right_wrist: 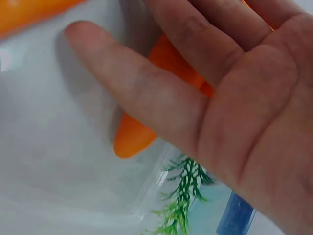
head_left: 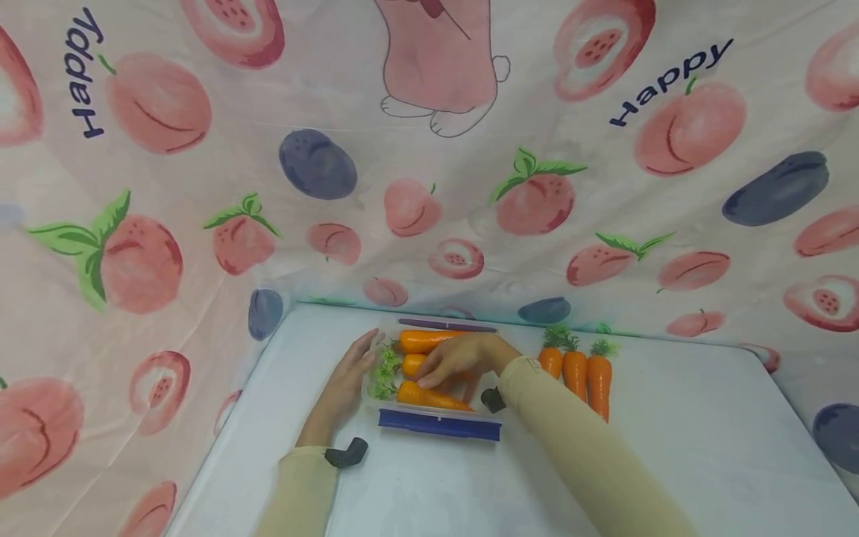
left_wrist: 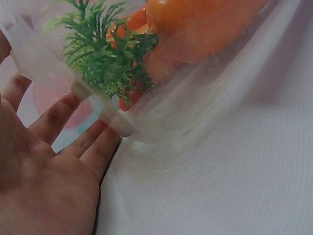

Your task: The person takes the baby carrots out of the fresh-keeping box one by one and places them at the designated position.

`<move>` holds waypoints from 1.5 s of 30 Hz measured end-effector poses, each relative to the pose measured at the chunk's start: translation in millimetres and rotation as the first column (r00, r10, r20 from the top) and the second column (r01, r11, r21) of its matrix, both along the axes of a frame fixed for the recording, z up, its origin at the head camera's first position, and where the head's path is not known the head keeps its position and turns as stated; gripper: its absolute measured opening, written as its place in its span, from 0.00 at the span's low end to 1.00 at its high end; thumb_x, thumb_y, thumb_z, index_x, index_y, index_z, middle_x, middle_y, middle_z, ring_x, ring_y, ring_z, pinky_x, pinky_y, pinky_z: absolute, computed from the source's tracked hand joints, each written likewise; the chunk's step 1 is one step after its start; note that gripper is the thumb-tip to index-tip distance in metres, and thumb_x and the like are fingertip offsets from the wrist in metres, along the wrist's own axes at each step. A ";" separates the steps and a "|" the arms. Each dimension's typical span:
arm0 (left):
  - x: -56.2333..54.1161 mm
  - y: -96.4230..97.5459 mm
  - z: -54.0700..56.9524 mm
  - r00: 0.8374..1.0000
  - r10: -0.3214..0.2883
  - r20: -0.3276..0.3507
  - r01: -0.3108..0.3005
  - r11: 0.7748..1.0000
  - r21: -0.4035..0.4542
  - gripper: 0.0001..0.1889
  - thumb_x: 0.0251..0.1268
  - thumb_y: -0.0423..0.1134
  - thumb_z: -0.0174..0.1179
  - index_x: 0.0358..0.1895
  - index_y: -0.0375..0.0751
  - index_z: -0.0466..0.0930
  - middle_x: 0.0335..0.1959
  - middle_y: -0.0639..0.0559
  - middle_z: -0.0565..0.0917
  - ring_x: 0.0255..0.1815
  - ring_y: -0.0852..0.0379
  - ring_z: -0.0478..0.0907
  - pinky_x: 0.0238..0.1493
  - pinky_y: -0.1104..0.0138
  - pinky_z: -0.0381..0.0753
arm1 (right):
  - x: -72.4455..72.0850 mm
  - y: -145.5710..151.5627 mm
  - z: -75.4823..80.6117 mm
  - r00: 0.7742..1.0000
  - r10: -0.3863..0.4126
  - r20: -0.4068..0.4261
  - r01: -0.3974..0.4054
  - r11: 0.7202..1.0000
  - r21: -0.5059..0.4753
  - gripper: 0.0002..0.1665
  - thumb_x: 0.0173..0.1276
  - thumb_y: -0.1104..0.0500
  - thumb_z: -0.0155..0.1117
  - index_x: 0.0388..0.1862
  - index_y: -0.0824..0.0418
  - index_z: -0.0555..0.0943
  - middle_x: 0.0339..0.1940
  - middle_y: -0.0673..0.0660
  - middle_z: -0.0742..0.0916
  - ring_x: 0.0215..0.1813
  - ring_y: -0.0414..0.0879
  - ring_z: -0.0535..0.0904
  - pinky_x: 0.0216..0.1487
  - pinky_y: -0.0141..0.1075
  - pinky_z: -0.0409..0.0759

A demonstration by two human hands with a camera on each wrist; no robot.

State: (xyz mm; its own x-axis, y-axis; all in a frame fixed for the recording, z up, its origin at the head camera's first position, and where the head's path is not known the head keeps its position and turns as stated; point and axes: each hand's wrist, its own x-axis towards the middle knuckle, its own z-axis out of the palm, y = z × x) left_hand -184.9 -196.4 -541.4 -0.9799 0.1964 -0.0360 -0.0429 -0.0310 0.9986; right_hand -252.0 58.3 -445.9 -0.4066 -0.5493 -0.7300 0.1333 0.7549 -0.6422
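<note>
A clear plastic box (head_left: 371,401) with blue side flaps stands on the white table. Three orange toy carrots lie inside: a back carrot (head_left: 421,341), a middle carrot (head_left: 412,365) and a front carrot (head_left: 429,396). Their green leafy tops (left_wrist: 110,61) point toward the box's left end. My left hand (head_left: 345,382) rests against that left wall, fingers extended. My right hand (head_left: 466,354) reaches into the box over the middle carrot. In the right wrist view its thumb is straight and apart from the carrot (right_wrist: 134,137) behind it; finger contact is hidden.
Right of the box, three more carrots lie side by side: a left one (head_left: 551,361), a middle one (head_left: 575,373) and a right one (head_left: 600,384). A blue flap (head_left: 439,424) hangs out at the box's front. Fruit-printed cloth (head_left: 416,156) surrounds the table (head_left: 705,447).
</note>
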 end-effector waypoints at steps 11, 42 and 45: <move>-1.3 3.6 3.1 1.000 0.005 -0.012 -0.006 0.999 -0.036 0.28 0.82 0.47 0.47 0.81 0.55 0.57 0.84 0.49 0.54 0.86 0.44 0.44 0.84 0.41 0.39 | -1.5 -8.2 -8.8 0.995 0.027 0.097 -0.031 0.999 0.041 0.34 0.62 0.36 0.73 0.64 0.48 0.82 0.65 0.52 0.81 0.65 0.55 0.77 0.51 0.60 0.87; -2.1 3.4 -0.5 1.000 0.000 -0.019 -0.001 0.999 -0.032 0.28 0.80 0.51 0.49 0.79 0.59 0.59 0.84 0.50 0.56 0.85 0.44 0.45 0.84 0.42 0.40 | 1.2 -8.6 -2.1 0.994 0.110 0.004 -0.110 0.993 0.049 0.36 0.62 0.37 0.73 0.68 0.45 0.78 0.68 0.50 0.76 0.66 0.54 0.73 0.59 0.59 0.84; -1.7 0.7 -0.9 1.000 0.005 -0.015 -0.006 1.000 -0.022 0.28 0.81 0.51 0.49 0.80 0.57 0.59 0.84 0.49 0.55 0.86 0.44 0.44 0.84 0.42 0.40 | 0.9 -11.1 3.8 0.990 0.139 -0.029 -0.138 0.990 0.032 0.36 0.64 0.37 0.72 0.68 0.46 0.78 0.64 0.50 0.78 0.63 0.53 0.73 0.62 0.57 0.82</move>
